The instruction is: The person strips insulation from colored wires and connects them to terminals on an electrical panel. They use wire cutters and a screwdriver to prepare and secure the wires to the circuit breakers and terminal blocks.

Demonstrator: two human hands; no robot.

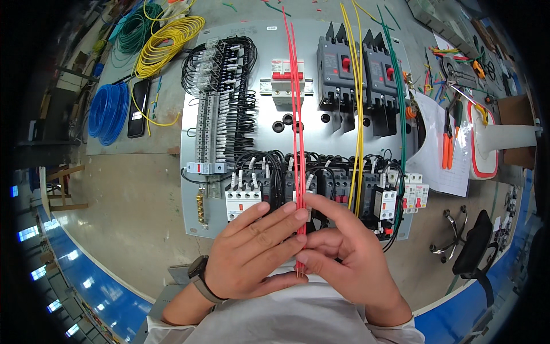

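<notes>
A few long red wires (299, 143) run upright in front of me, their bare ends low between my hands. My left hand (255, 246), with a watch on the wrist, lays its fingers across the wires, the thumb below near the bare ends. From the other side my right hand (349, 252) pinches the same wires between thumb and fingers. Behind the hands is a grey mounting panel (229, 132) carrying contactors (243, 202), a small breaker with a red switch (285, 77) and two large dark breakers (338, 71). Yellow wires (359, 132) and green wires (402, 132) lie over its right part.
Coils of blue (109, 113), yellow (166, 46) and green wire (137, 30) lie at the left beside a phone (138, 109). Paper sheets (438, 143), orange-handled pliers (447, 143) and a white-and-red stand (481, 143) are at the right. An office chair (475, 243) stands on the floor.
</notes>
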